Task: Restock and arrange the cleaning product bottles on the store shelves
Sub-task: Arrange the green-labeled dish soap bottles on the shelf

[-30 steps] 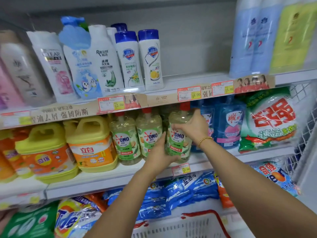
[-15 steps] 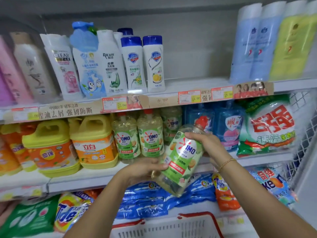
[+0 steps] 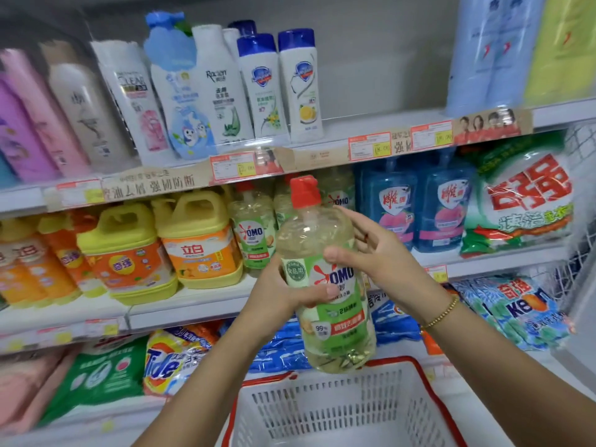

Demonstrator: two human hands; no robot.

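Observation:
A clear OMO dish-soap bottle (image 3: 325, 279) with a red cap and green label is upright in front of the middle shelf (image 3: 193, 304), above a white basket. My left hand (image 3: 283, 291) grips its label from the left, thumb across the front. My right hand (image 3: 377, 250) rests on the bottle's right shoulder, thumb on the front and fingers spread loosely. More OMO bottles (image 3: 254, 233) stand on the shelf behind it.
Yellow-and-orange detergent jugs (image 3: 196, 243) fill the shelf's left, blue soap bottles (image 3: 390, 204) and a detergent bag (image 3: 525, 201) its right. Shampoo bottles (image 3: 264, 88) line the top shelf. Bagged detergents lie on the bottom shelf. A red-rimmed white basket (image 3: 338, 411) sits below my hands.
I have pulled the OMO bottle off the middle shelf toward me, and it has gone from tilted to upright over the basket. My right hand's grip has loosened.

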